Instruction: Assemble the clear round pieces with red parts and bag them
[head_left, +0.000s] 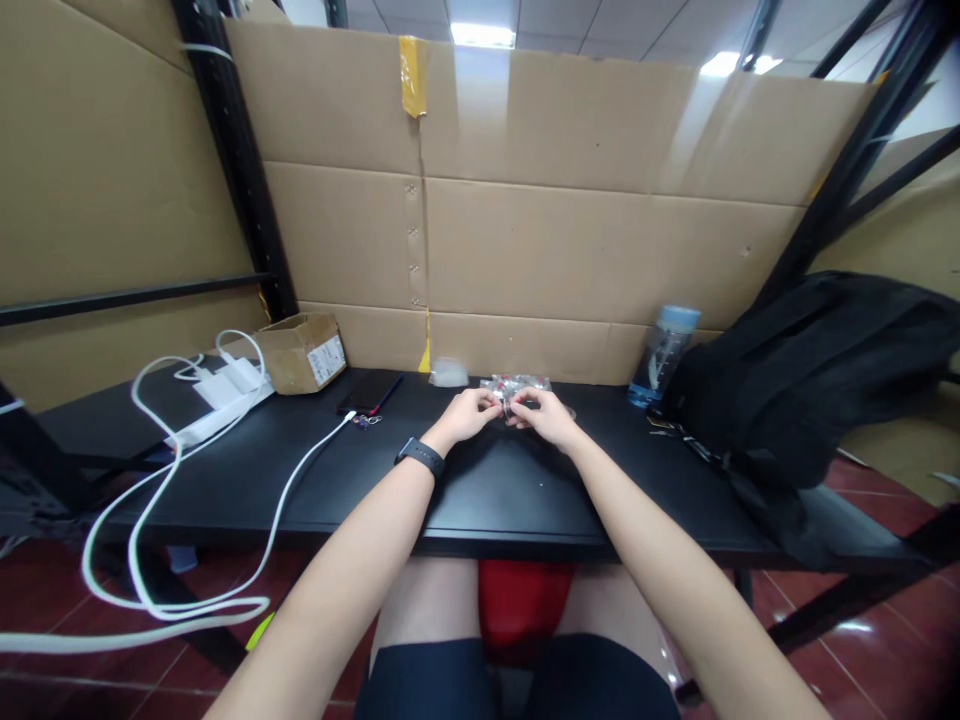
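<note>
Pinching with fingertips close together, the left hand (474, 412) and right hand (546, 414) meet over the black table (502, 500) at the near edge of a pile of small clear packets (521, 384), though what they grip is too small to tell.

this is looking like a workshop or storeroom bay serving as a workstation: cardboard sheets (615, 240) are standing at 12 o'clock, a drilled black rack post (240, 150) is rising at 11, a power strip (217, 415) is lying at 10 on a black tabletop (487, 490), ceiling lights (483, 36) are shining above, and red floor tiles (885, 495) are showing at 3.
</note>
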